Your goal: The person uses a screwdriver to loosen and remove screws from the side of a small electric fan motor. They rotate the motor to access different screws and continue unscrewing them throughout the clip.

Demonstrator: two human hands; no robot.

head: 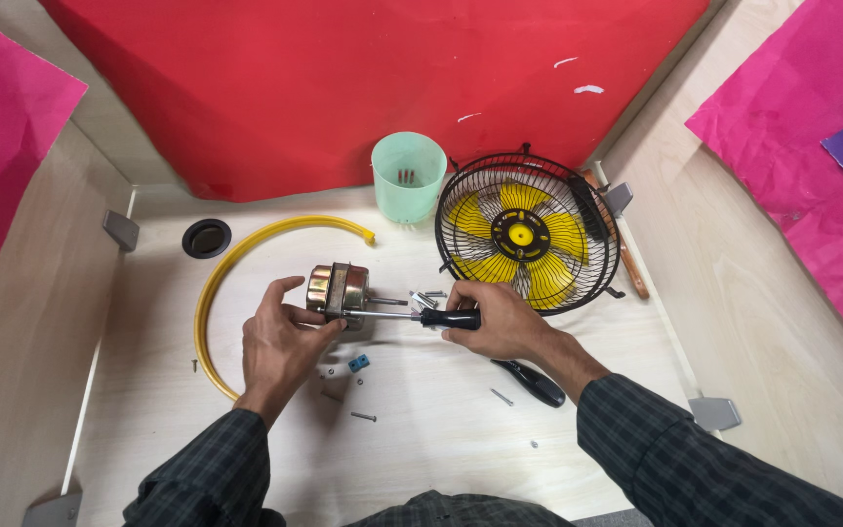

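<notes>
A caged desk fan [529,231] with yellow blades stands beside a pale green plastic cup [409,176] on a light wooden table [441,439], where a curved yellow hose [221,278], loose screws [364,417], a small blue block [358,362] and a black-handled tool [536,383] lie before a red backdrop [343,88].

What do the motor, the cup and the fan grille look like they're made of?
Motor: likely plated metal, with a shiny golden sheen. Cup: probably plastic, pale green and translucent. Grille: seemingly black-coated wire, thin dark rods.

Left hand [280,342] on fan motor [337,290], right hand [496,317] around screwdriver [431,317].
</notes>
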